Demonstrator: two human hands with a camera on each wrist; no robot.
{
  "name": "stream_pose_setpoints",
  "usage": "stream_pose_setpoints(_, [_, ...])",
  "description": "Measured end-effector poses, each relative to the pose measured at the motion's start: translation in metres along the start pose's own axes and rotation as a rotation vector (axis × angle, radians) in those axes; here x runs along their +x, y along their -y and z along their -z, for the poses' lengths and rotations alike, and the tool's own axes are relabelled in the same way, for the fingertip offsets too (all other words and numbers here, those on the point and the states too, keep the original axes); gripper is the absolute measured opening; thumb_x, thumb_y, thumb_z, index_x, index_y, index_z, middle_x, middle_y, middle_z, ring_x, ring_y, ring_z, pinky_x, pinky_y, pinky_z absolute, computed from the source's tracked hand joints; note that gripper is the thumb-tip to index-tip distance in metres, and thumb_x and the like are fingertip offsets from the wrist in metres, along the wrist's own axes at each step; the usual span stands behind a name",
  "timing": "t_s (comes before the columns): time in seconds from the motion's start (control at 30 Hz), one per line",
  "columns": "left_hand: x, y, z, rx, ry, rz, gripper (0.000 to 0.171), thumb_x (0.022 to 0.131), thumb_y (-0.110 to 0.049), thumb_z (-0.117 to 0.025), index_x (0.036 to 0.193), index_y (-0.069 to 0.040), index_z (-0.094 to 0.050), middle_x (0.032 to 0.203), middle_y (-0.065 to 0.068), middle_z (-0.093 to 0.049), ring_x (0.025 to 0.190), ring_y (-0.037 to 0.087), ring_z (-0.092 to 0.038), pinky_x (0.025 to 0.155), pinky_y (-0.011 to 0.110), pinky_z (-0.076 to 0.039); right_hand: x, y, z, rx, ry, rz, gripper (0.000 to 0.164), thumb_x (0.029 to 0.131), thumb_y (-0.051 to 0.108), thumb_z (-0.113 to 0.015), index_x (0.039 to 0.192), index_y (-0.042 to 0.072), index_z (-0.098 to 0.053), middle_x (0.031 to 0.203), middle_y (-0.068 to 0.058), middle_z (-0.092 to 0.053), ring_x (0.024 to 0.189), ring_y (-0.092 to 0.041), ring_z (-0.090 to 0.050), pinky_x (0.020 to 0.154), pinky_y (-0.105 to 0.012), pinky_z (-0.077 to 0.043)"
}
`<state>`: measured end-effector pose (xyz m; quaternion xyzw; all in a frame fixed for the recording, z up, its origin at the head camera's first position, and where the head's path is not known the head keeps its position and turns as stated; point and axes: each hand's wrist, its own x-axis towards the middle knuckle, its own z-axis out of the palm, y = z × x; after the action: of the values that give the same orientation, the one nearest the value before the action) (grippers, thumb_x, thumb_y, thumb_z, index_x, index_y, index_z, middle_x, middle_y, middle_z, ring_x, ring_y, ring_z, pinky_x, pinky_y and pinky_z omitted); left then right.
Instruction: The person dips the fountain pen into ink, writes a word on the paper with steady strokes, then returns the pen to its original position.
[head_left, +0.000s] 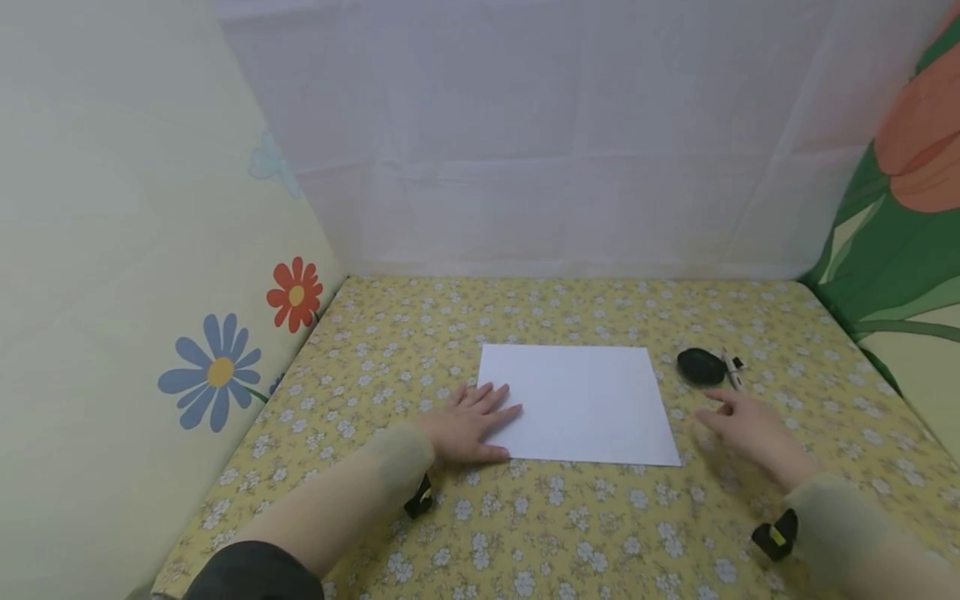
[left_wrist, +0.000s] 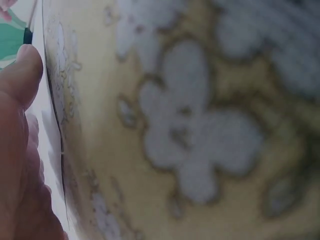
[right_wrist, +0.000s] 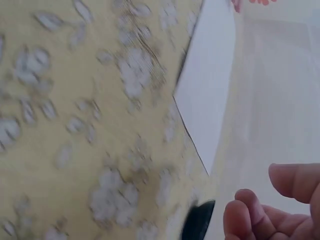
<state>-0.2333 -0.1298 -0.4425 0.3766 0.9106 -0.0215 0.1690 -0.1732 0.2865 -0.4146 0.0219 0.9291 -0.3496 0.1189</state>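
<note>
A white sheet of paper (head_left: 577, 400) lies flat on the flowered tablecloth. On its left edge rests my left hand (head_left: 468, 423), fingers spread straight; the left wrist view shows the thumb (left_wrist: 25, 75) beside the paper's edge. To the right of the paper, my right hand (head_left: 753, 425) hovers with thumb and fingers apart and nothing between them. Just beyond its fingertips are a dark oval object (head_left: 701, 367) and a small black-and-white item (head_left: 732, 369), whose kind is too small to tell. In the right wrist view the dark object (right_wrist: 197, 220) is partly visible below the paper.
Yellow cloth with white flowers (head_left: 555, 533) covers the table. A white sheet (head_left: 555, 142) hangs behind it. Flower-printed panels stand at the left (head_left: 150, 250) and right (head_left: 907, 250). Each wrist wears a dark band.
</note>
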Motion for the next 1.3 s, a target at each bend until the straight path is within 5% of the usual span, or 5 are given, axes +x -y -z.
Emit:
stream_pose_setpoints(0.23, [0.002, 0.002, -0.005, -0.063, 0.026, -0.01, 0.07, 0.096, -0.065, -0.03, 0.155, -0.033, -0.008, 0.161, 0.002, 0.009, 0.147, 0.026, 0.006, 0.116, 0.051, 0.002, 0.009, -0.009, 0.021, 0.004, -0.092, -0.05, 0.08, 0.099, 0.053, -0.042, 0.147, -0.008, -0.026, 0.128, -0.036, -0.043, 0.094, -0.036, -0.056, 0.061, -0.037, -0.047])
stream_pose_setpoints(0.43, [0.002, 0.003, -0.004, -0.08, 0.01, -0.013, 0.067, 0.098, -0.061, -0.032, 0.155, -0.032, -0.012, 0.161, 0.002, 0.006, 0.147, 0.027, 0.004, 0.116, 0.051, 0.0, 0.021, -0.021, 0.028, 0.121, -0.132, -0.099, 0.081, 0.098, 0.056, -0.039, 0.148, -0.007, -0.025, 0.132, -0.034, -0.041, 0.101, -0.041, -0.055, 0.069, -0.043, -0.049])
stream_pose_setpoints(0.7, [0.0, 0.0, -0.002, -0.111, -0.01, -0.023, 0.067, 0.098, -0.058, -0.038, 0.155, -0.029, -0.018, 0.162, 0.005, 0.0, 0.147, 0.029, -0.001, 0.116, 0.052, -0.002, 0.033, -0.025, 0.02, 0.184, -0.317, -0.136, 0.067, 0.1, 0.044, -0.043, 0.147, -0.002, -0.033, 0.132, -0.03, -0.043, 0.105, -0.041, -0.051, 0.069, -0.044, -0.048])
stream_pose_setpoints(1.0, [-0.001, 0.001, -0.002, -0.146, -0.015, -0.03, 0.067, 0.098, -0.057, -0.039, 0.155, -0.028, -0.02, 0.162, 0.004, -0.001, 0.147, 0.029, -0.001, 0.116, 0.052, -0.002, 0.046, -0.033, 0.013, 0.328, -0.493, -0.27, 0.057, 0.098, 0.03, -0.049, 0.146, 0.002, -0.039, 0.133, -0.024, -0.047, 0.11, -0.037, -0.05, 0.073, -0.039, -0.046])
stream_pose_setpoints(1.3, [-0.002, 0.001, -0.001, -0.158, -0.017, -0.032, 0.067, 0.098, -0.056, -0.04, 0.155, -0.027, -0.02, 0.162, 0.005, -0.002, 0.147, 0.029, -0.001, 0.116, 0.053, -0.003, 0.049, -0.042, 0.003, 0.385, -0.482, -0.387, 0.064, 0.097, 0.038, -0.05, 0.149, 0.005, -0.033, 0.144, -0.025, -0.041, 0.123, -0.042, -0.045, 0.089, -0.054, -0.045])
